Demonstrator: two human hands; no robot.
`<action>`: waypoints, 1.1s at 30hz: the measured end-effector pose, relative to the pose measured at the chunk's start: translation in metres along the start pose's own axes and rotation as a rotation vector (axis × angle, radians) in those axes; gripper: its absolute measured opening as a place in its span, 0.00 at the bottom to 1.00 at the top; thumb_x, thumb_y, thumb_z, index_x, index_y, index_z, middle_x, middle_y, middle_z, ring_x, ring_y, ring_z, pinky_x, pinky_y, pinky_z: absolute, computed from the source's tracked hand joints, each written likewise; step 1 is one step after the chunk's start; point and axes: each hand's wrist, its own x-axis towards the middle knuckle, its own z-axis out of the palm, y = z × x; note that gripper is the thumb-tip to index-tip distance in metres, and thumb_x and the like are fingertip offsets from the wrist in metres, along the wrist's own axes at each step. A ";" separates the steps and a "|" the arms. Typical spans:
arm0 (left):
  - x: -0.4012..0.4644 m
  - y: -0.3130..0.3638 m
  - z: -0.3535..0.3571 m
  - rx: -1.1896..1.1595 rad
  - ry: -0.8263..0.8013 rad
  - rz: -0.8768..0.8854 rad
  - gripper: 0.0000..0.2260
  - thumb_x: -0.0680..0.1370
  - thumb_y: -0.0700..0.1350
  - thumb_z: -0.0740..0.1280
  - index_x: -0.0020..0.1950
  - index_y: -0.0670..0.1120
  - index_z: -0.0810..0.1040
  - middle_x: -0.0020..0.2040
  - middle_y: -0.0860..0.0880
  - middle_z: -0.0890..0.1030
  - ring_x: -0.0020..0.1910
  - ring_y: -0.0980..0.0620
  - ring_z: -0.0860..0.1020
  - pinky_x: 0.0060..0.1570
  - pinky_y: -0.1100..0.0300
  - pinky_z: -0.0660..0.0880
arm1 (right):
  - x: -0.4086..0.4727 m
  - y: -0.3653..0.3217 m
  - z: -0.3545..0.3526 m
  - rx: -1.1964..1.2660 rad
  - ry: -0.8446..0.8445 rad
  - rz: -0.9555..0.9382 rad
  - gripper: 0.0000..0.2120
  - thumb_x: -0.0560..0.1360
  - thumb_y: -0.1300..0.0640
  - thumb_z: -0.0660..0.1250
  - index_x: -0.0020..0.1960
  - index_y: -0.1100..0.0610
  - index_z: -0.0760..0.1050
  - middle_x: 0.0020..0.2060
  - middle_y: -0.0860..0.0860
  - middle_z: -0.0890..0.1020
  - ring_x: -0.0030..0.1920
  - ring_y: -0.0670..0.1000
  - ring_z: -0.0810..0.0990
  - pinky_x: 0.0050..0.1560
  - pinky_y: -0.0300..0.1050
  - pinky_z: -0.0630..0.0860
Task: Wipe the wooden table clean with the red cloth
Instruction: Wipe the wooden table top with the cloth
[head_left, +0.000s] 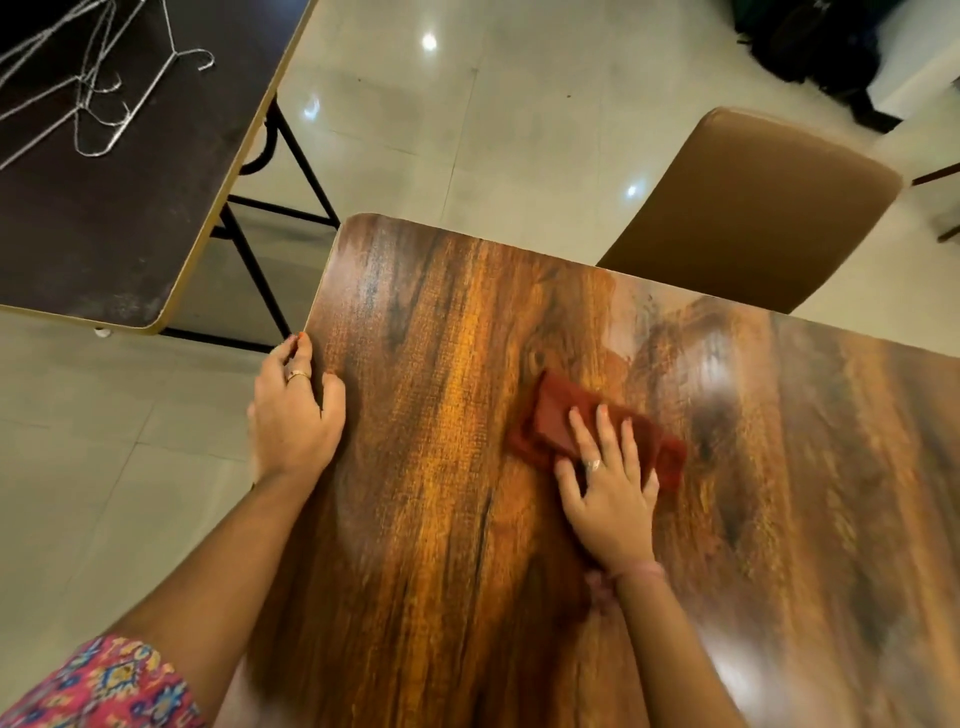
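Observation:
The wooden table (441, 322) fills the lower right of the head view, its glossy top streaked dark and orange. A folded red cloth (556, 415) lies flat on it near the middle. My right hand (608, 488) presses down on the cloth's near half with straight, spread fingers. My left hand (293, 410) grips the table's left edge, thumb on top and fingers curled over the side.
A dark second table (104, 234) with several wire hangers (98, 93) stands at the upper left, its black metal legs close to my table's corner. A tan padded chair (753, 208) sits behind the far edge. Pale tiled floor surrounds everything.

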 end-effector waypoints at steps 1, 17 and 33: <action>-0.001 0.001 -0.001 0.012 -0.002 0.032 0.23 0.80 0.46 0.59 0.73 0.40 0.64 0.70 0.43 0.67 0.69 0.44 0.65 0.68 0.45 0.63 | 0.028 0.005 -0.006 0.013 0.007 0.022 0.27 0.77 0.37 0.48 0.74 0.33 0.46 0.77 0.39 0.47 0.77 0.48 0.43 0.71 0.65 0.48; -0.003 0.000 0.006 0.133 -0.073 0.217 0.27 0.76 0.55 0.57 0.69 0.39 0.71 0.66 0.42 0.72 0.67 0.43 0.67 0.64 0.46 0.67 | 0.088 -0.004 -0.018 0.087 0.029 -0.071 0.23 0.82 0.43 0.46 0.76 0.38 0.50 0.77 0.42 0.51 0.77 0.50 0.45 0.71 0.67 0.46; 0.001 -0.005 0.010 0.129 -0.050 0.225 0.28 0.76 0.57 0.55 0.70 0.41 0.70 0.67 0.44 0.70 0.68 0.45 0.66 0.63 0.47 0.68 | 0.234 0.073 -0.084 0.163 0.052 0.402 0.24 0.81 0.42 0.46 0.77 0.43 0.53 0.78 0.47 0.51 0.77 0.56 0.44 0.72 0.67 0.41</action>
